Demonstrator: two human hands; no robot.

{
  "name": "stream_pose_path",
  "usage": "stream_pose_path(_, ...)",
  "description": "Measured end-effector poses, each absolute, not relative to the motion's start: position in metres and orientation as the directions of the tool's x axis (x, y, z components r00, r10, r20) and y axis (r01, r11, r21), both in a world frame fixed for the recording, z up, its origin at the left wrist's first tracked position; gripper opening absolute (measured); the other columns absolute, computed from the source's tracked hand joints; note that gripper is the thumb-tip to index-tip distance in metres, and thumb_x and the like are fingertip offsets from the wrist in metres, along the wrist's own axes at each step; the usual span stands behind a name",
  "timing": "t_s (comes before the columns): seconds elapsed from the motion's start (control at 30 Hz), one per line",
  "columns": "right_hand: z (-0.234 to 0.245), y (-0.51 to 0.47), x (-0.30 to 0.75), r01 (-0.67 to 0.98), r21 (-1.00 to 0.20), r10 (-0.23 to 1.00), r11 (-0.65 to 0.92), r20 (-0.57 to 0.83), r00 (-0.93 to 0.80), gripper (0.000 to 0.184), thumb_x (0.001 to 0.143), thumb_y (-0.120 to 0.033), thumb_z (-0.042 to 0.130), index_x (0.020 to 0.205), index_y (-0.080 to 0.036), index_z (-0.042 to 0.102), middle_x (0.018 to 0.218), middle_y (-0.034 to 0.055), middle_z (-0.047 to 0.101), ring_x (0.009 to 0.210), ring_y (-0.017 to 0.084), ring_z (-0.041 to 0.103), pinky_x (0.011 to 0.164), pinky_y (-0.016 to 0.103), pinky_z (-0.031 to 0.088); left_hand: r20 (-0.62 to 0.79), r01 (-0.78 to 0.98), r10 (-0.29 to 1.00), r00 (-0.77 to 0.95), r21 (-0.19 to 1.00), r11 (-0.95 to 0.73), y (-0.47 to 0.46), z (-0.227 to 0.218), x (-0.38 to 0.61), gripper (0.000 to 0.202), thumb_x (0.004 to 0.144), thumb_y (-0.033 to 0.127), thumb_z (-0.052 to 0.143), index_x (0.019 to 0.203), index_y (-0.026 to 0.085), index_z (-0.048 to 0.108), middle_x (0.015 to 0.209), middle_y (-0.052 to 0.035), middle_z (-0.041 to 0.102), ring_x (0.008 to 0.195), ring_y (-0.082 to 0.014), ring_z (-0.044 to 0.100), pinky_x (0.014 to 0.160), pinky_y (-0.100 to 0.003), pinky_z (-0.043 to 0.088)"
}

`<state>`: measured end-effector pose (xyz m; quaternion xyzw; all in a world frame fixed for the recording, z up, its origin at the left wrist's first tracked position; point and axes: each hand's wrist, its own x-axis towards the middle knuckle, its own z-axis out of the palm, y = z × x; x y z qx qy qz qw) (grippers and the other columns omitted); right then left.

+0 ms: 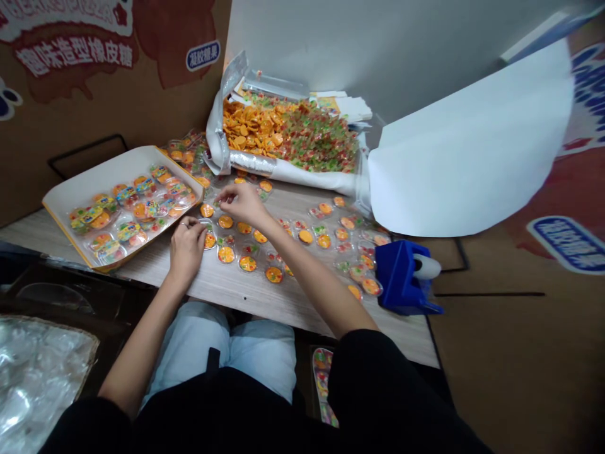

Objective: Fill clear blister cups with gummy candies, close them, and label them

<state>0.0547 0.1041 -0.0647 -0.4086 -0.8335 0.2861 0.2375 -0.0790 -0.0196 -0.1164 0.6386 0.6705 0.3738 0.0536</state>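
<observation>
My left hand (pixel 187 247) is at the left of the laid-out candies, its fingers closed on the edge of a small clear plastic cup (pixel 209 240) with an orange gummy disc and a bit of green in it. Just above and to the right, my right hand (pixel 242 202) hovers with bent fingers pinched together; what is between the fingertips is too small to make out. Beneath it lie more clear cups with orange gummy discs (pixel 225 221), spread in loose rows across the table (pixel 302 302).
A white tray (pixel 61 195) of labelled candy packs stands at the left. Behind my hands, a lined box (pixel 302 180) holds orange discs and small red-green wrapped pieces. A blue tape dispenser (pixel 399 277) sits at the right, below a large white flap (pixel 472 145). Printed cartons (pixel 155 107) flank the table.
</observation>
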Motion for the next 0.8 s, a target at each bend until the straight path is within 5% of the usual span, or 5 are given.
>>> stream_pose_path(0.13, -0.063, 0.121, 0.055, 0.589, -0.556, 0.794, 0.586, 0.247, -0.556, 0.023, 0.069, -0.006, 0.059, 0.082, -0.015, 0.075, 0.08, 0.0028, 0.071, 0.077, 0.017, 0.06, 0.075, 0.027, 0.044, 0.463, 0.823, 0.874, -0.148, 0.547, -0.151, -0.024, -0.119, -0.078, 0.022, 0.089, 0.019, 0.052, 0.098, 0.017, 0.072, 0.103, -0.0093, 0.064, 0.089, -0.0196, 0.061, 0.081, -0.032, 0.05)
stream_pose_path(0.33, -0.074, 0.118, 0.037, 0.684, -0.343, 0.753, 0.644, 0.125, -0.647, 0.025, 0.07, -0.004, 0.059, 0.087, -0.015, 0.075, 0.088, 0.0078, 0.07, 0.092, 0.023, 0.058, 0.083, 0.032, 0.043, 0.507, 0.828, 0.835, -0.215, 0.548, -0.12, -0.029, -0.117, -0.075, 0.019, 0.087, 0.021, 0.055, 0.098, 0.017, 0.071, 0.101, -0.0086, 0.065, 0.083, -0.0192, 0.062, 0.076, -0.031, 0.051)
stream_pose_path(0.5, -0.064, 0.142, 0.051, 0.662, -0.442, 0.778, 0.605, 0.154, -0.609, 0.03, 0.074, -0.006, 0.055, 0.093, -0.017, 0.076, 0.095, 0.0061, 0.071, 0.087, 0.02, 0.061, 0.083, 0.03, 0.046, 0.498, 0.757, 0.83, -0.252, 0.635, -0.152, -0.03, -0.116, -0.077, 0.018, 0.089, 0.024, 0.054, 0.096, 0.017, 0.07, 0.097, -0.0066, 0.066, 0.085, -0.0176, 0.064, 0.07, -0.027, 0.05)
stream_pose_path(0.67, -0.034, 0.204, 0.103, 0.902, -0.347, 0.952, 0.256, 0.25, -0.175, 0.035, 0.083, -0.013, 0.05, 0.114, -0.013, 0.068, 0.115, 0.0156, 0.066, 0.112, 0.027, 0.058, 0.098, 0.04, 0.044, 0.484, 0.705, 0.828, -0.285, 0.691, -0.161, -0.029, -0.118, -0.079, 0.018, 0.09, 0.026, 0.055, 0.095, 0.017, 0.07, 0.097, -0.0052, 0.067, 0.084, -0.0165, 0.065, 0.066, -0.024, 0.051)
stream_pose_path(0.8, -0.028, 0.248, 0.137, 0.95, -0.284, 0.983, -0.129, 0.091, 0.16, 0.068, 0.074, -0.028, 0.073, 0.136, -0.015, 0.049, 0.141, 0.0232, 0.045, 0.127, 0.036, 0.048, 0.098, 0.048, 0.045, 0.47, 0.693, 0.836, -0.283, 0.703, -0.16, -0.028, -0.119, -0.08, 0.019, 0.09, 0.028, 0.055, 0.096, 0.018, 0.07, 0.098, -0.0049, 0.067, 0.086, -0.0168, 0.065, 0.065, -0.024, 0.051)
